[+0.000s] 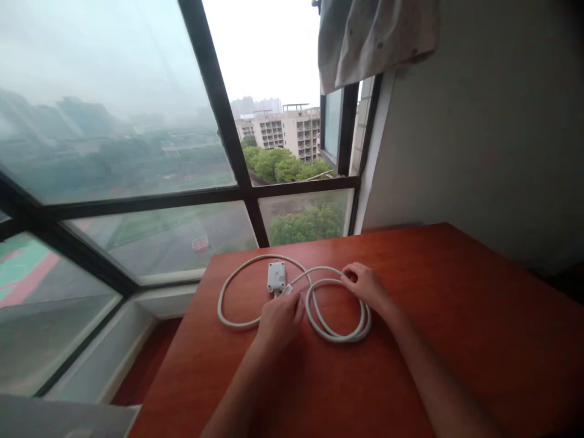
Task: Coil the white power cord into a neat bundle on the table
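On our red-brown table: left hand closed over white cable beside its plug block; right hand pinching coiled loops.

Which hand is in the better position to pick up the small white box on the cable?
Probably the left hand: it rests just below the white box. The right hand is farther away, touching the coiled cable.

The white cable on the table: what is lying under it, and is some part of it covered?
Under the white cable only the red-brown table shows. The left hand covers the stretch near the small white box; the right hand rests on the coiled loops.
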### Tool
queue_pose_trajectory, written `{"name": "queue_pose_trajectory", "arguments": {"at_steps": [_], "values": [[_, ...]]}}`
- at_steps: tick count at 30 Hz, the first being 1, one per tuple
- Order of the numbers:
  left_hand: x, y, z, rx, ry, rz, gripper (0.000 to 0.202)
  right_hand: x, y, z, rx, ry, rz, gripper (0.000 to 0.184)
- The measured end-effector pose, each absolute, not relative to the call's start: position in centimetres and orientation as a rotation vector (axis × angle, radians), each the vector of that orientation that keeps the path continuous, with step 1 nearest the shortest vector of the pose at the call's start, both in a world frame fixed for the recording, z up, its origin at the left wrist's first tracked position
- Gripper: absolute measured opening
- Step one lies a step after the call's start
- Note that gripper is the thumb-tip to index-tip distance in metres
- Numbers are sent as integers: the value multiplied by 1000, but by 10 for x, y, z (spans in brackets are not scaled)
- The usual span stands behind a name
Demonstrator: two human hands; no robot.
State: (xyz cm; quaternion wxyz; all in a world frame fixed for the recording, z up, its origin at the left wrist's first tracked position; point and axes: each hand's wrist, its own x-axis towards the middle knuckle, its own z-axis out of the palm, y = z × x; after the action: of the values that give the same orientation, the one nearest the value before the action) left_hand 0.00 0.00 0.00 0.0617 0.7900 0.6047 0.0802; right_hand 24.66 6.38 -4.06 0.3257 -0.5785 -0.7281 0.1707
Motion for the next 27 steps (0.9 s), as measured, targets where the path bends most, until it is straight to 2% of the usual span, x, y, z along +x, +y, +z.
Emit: {"name": "queue_pose_trajectory", "arguments": {"at_steps": [7,15,20,24,27], "values": [[1,0,13,2205,1775,761,31,242,49,-16,-1151,-1530,970,27],[44,-26,19,2021,1210,749,31,228,32,4,-1004,-1330,1297,37],[88,-46,7,1700,875,806,29,222,29,6,-939,-1397,1355,40],[103,-46,8,1272,810,904,43,224,26,9,-825,-1397,1383,40],[96,-40,17,1325,807,818,39,226,25,9,-786,-1363,1404,40]]}}
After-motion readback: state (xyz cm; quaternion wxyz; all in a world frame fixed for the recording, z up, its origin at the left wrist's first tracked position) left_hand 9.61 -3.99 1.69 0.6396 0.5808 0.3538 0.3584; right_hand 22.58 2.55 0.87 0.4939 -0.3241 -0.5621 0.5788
